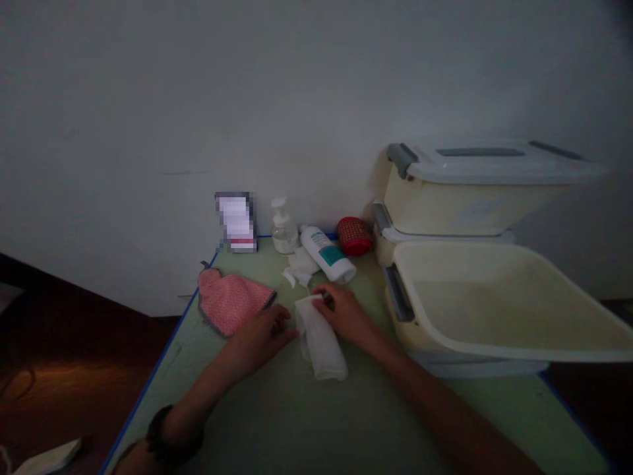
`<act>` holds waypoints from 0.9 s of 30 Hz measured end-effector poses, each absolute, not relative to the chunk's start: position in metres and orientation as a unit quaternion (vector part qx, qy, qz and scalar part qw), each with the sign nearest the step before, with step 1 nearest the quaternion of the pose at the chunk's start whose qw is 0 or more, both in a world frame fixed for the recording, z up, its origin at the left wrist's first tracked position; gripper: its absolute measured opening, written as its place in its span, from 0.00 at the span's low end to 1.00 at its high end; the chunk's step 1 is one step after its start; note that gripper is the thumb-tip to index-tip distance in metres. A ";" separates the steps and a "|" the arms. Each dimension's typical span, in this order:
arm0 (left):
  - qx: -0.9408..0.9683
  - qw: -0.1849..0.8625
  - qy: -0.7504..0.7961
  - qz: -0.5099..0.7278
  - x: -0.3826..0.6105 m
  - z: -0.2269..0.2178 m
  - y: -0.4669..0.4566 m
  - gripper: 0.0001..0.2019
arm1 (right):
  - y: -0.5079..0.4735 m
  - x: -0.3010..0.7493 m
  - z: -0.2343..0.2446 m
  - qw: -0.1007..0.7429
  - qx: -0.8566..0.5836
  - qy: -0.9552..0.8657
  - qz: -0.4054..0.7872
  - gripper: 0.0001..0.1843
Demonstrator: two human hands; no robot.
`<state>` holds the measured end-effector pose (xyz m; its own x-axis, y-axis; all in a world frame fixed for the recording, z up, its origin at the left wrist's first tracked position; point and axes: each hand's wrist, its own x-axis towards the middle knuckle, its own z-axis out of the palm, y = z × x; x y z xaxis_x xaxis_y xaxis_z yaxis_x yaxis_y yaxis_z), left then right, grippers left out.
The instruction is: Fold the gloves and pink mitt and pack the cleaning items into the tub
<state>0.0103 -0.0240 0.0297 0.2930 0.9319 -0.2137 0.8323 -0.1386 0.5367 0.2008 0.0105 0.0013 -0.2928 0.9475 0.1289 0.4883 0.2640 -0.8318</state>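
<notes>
A thin, folded white cloth (324,349), partly see-through, lies on the table in front of me. At its upper right edge, my right hand (341,310) pinches it between thumb and fingers. My left hand (264,340) is just left of the cloth, fingers loosely bent and apart from the thumb. The left thumb tip comes close to the cloth's edge; whether it touches is unclear. Small torn white pieces (298,277) lie beyond the cloth. A white bottle (329,254) with a green label lies tilted behind my right hand.
A pink cloth (232,300) lies left of my left hand. Along the wall stand a phone (238,221), a clear pump bottle (284,231) and a red woven-patterned container (354,236). Stacked cream bins (450,204) and a large open bin or lid (509,297) occupy the right side.
</notes>
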 end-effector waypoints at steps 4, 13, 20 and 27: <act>0.790 0.226 0.545 0.164 0.012 0.021 -0.021 0.10 | 0.009 0.203 0.008 0.310 -0.482 -0.767 0.288 0.11; 0.843 0.184 0.443 0.242 0.022 0.007 -0.009 0.05 | -0.028 0.219 0.015 0.222 -0.459 -0.842 0.179 0.12; 0.862 0.198 0.400 0.241 0.005 0.002 -0.010 0.06 | -0.040 0.231 0.017 0.145 -0.301 -0.924 0.185 0.20; 0.862 0.210 0.396 0.236 0.007 -0.002 -0.009 0.08 | -0.041 0.226 0.014 0.236 -0.389 -0.859 0.234 0.05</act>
